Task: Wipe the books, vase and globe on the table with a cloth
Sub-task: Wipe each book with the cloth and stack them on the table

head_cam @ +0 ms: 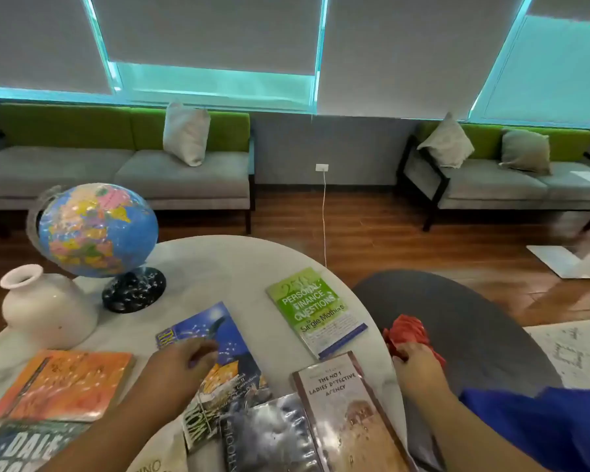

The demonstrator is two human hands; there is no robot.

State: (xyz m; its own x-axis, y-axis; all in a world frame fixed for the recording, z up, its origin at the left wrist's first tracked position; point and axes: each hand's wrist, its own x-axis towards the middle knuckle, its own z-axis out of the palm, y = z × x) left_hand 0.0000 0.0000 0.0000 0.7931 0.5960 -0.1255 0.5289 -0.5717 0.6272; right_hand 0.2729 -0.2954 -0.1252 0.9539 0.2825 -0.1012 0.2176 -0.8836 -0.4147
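Several books lie on the white round table (218,267). My left hand (181,366) rests with curled fingers on the blue book (232,338) in the middle; whether it grips the book I cannot tell. My right hand (414,366) grips a crumpled red cloth (406,332) just off the table's right edge. A green book (315,310) lies far right, a brown book (348,413) near right, an orange book (62,383) left. The globe (97,229) on its black base and the white vase (46,308) stand at the back left.
A silvery book (269,434) and a dark book (21,447) lie at the near edge. A dark grey round seat (474,335) sits right of the table. Grey-and-green sofas (150,172) with cushions line the far wall. A white cable (324,216) runs down from a wall socket.
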